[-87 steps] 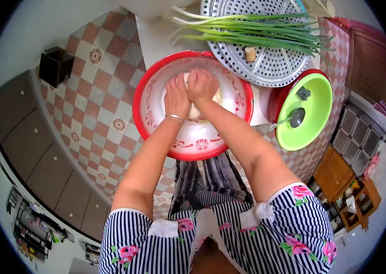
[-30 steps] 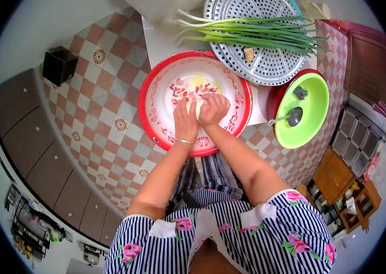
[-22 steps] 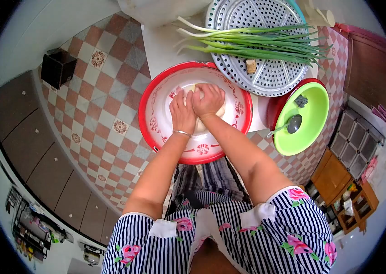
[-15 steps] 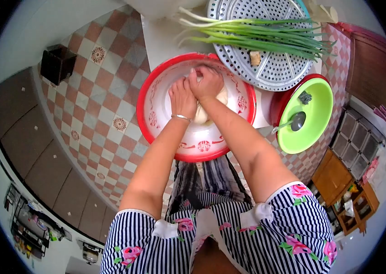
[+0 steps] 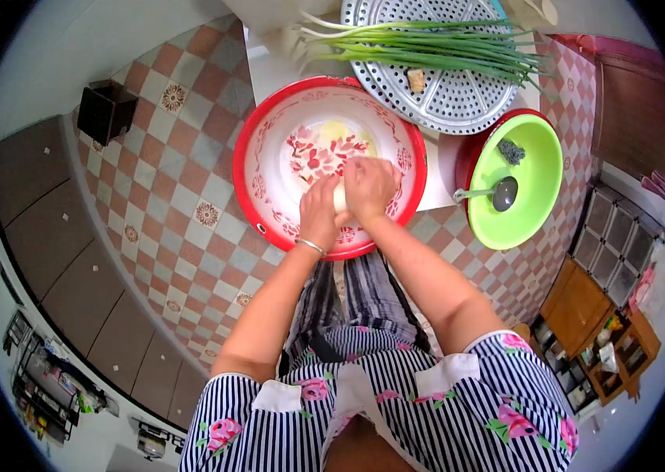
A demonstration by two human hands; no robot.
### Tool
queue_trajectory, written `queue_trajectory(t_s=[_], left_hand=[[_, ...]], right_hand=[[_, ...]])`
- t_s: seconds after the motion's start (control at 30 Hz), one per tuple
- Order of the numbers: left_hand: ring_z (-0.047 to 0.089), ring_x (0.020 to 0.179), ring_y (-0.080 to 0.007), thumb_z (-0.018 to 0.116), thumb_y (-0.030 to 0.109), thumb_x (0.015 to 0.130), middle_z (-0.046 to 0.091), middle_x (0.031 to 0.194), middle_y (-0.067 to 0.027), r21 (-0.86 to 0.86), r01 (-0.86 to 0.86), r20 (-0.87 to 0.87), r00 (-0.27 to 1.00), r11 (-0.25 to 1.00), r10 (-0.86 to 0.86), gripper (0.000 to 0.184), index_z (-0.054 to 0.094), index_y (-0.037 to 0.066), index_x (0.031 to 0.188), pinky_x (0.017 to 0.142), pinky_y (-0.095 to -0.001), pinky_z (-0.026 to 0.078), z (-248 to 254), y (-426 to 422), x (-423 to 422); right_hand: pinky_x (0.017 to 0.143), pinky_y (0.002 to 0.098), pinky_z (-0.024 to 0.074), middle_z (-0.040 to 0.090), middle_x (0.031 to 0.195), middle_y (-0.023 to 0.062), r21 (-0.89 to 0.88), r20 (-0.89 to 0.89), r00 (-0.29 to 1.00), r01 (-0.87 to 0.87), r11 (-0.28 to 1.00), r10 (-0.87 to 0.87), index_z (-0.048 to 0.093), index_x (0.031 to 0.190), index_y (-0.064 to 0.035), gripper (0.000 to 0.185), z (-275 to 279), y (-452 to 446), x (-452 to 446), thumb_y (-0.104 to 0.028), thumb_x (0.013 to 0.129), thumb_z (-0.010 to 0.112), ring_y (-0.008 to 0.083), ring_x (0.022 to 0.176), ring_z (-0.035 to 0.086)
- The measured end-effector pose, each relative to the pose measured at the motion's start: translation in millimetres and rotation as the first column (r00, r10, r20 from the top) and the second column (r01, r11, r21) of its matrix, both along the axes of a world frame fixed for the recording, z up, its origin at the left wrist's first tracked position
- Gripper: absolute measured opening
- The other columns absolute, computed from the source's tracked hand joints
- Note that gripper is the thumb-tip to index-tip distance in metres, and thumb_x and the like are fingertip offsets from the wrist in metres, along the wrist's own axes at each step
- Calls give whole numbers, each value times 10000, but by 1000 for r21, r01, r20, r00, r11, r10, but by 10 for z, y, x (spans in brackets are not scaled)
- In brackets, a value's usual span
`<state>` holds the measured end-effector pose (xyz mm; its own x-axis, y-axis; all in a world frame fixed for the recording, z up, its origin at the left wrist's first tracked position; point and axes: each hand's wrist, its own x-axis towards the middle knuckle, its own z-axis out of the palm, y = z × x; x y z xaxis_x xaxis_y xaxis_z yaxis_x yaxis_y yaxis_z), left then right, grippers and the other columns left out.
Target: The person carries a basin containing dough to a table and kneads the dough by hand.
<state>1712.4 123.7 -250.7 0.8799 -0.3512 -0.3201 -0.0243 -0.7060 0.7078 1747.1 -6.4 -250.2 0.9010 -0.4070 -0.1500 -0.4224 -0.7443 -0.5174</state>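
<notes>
A pale lump of dough [image 5: 340,197] lies in the near part of a red-rimmed enamel basin [image 5: 250,169], mostly covered by my hands. My left hand [image 5: 319,211], with a bracelet at the wrist, has its fingers wrapped on the dough's left side. My right hand [image 5: 370,187] is curled over its right side. Red patterns and a yellowish patch show on the basin's white bottom, beyond the hands.
Green onions [image 5: 435,49] and a small brown piece [image 5: 416,80] lie on a perforated metal steamer tray [image 5: 466,106] behind the basin. To the right, a green bowl [image 5: 533,189] holds a ladle [image 5: 504,193] and a grey scrubber [image 5: 511,152]. A dark bin [image 5: 107,112] stands on the tiled floor.
Both hands and the dough have come nearer to my body, from the basin's middle to its near side. More of the basin's patterned bottom shows now.
</notes>
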Motion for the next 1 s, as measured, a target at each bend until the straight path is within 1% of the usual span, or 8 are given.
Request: queue_trajectory(t_s=[0.23, 0.27, 0.37, 0.53, 0.63, 0.83, 0.97, 1.0], left_hand=[[426, 1251, -454, 738, 54, 701, 413, 1351, -265, 133, -64, 240, 970, 989, 31, 742, 404, 27, 1363, 1056, -504, 375, -216, -177, -19], [462, 1203, -443, 648, 16, 774, 432, 1332, -259, 137, -100, 269, 961, 985, 60, 595, 445, 13, 1333, 1012, -496, 411, -242, -219, -19], [473, 1183, -432, 627, 39, 799, 440, 1322, -256, 185, -144, 251, 963, 972, 95, 567, 441, -4, 1334, 1007, -496, 411, -316, -287, 82], [529, 1055, -398, 727, 114, 729, 493, 1237, -227, 234, -195, 285, 951, 952, 124, 676, 445, 0, 1333, 868, -478, 480, -384, -337, 269], [538, 1056, -394, 759, 136, 697, 506, 1208, -208, 287, -216, 220, 963, 933, 156, 709, 452, 0, 1321, 838, -469, 506, -412, -367, 363], [550, 1077, -401, 742, 208, 766, 517, 1181, -175, 448, -262, -124, 928, 855, 350, 594, 487, 71, 1285, 798, -485, 533, -273, -498, 690], [515, 1147, -413, 759, 287, 780, 485, 1244, -184, 368, -249, -238, 906, 896, 350, 621, 478, 114, 1306, 887, -509, 503, -301, -373, 762], [465, 1220, -430, 761, 315, 784, 444, 1319, -211, 295, -205, -338, 891, 933, 303, 711, 434, 127, 1386, 1001, -500, 440, -443, -252, 774]], right_hand=[[960, 440, 351, 693, 863, 41, -68, 275, 953, -114, 991, 128, 719, 828, -131, 229, -328, -23, -94, -284, 749, 567, 245, 944, 592], [944, 437, 357, 684, 863, 43, -52, 279, 949, -138, 989, 147, 710, 823, -133, 247, -376, -45, -59, -314, 749, 559, 247, 928, 590], [935, 417, 362, 694, 876, 33, -39, 282, 944, -167, 985, 171, 718, 830, -155, 195, -409, -61, 132, -249, 751, 566, 254, 931, 603], [885, 419, 388, 671, 795, 38, -1, 225, 955, -196, 981, 191, 692, 760, -140, 173, -496, -58, 441, -293, 720, 622, 240, 862, 602], [865, 407, 404, 679, 784, 41, 2, 170, 964, -209, 978, 205, 695, 738, -144, 174, -537, -39, 614, -315, 713, 674, 243, 850, 614], [790, 417, 475, 702, 821, 80, 59, 86, 973, -221, 974, 215, 718, 753, -129, 246, -548, -5, 939, -374, 723, 720, 284, 829, 652], [841, 434, 486, 705, 877, 117, 311, 66, 991, -128, 942, 113, 743, 817, -89, 260, -445, -44, 942, -343, 805, 685, 319, 882, 653], [908, 437, 469, 686, 1020, 149, 376, 201, 974, -172, 910, 101, 727, 986, -68, 265, -514, -132, 840, -277, 828, 685, 338, 991, 624]])
